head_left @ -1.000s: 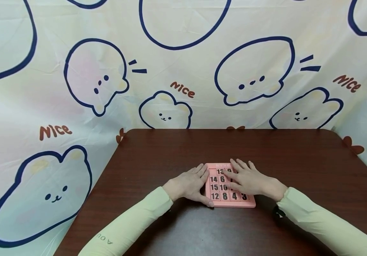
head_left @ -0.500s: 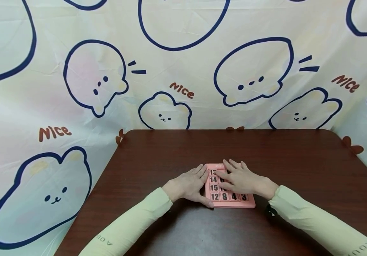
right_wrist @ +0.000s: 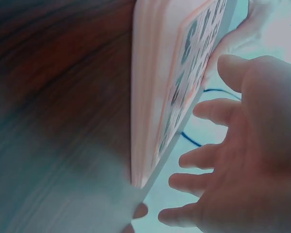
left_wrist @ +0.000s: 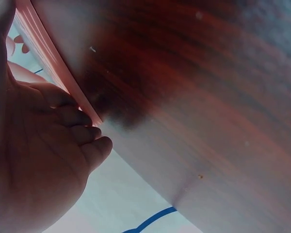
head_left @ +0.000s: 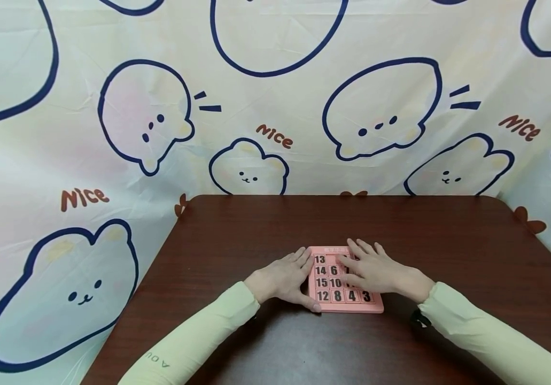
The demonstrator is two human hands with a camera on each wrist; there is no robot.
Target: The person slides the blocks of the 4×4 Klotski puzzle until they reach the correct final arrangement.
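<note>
A pink number sliding puzzle (head_left: pixel 349 307) lies flat on the table, with tiles such as 14, 15, 12, 8 and 4 showing. Tile 13 (head_left: pixel 320 259) sits in its top left corner, with a bare slot just to the right. My left hand (head_left: pixel 287 279) rests along the puzzle's left side, its thumb at the near left corner; the left wrist view has its fingertips against the pink edge (left_wrist: pixel 58 63). Over the right part of the tiles, my right hand (head_left: pixel 376 271) spreads its fingers, hiding several numbers. In the right wrist view, those fingers (right_wrist: pixel 199 158) hold nothing.
The dark brown wooden table (head_left: pixel 237 224) extends around the puzzle on all sides. Behind it hangs a pale curtain (head_left: pixel 304 107) printed with blue-outlined animals. Light green sleeves (head_left: pixel 193 331) cover both forearms.
Tile 13 has slid left into the top left corner, leaving the slot beside it bare. My right hand moved left with it, then back right. The left hand has stayed put.
</note>
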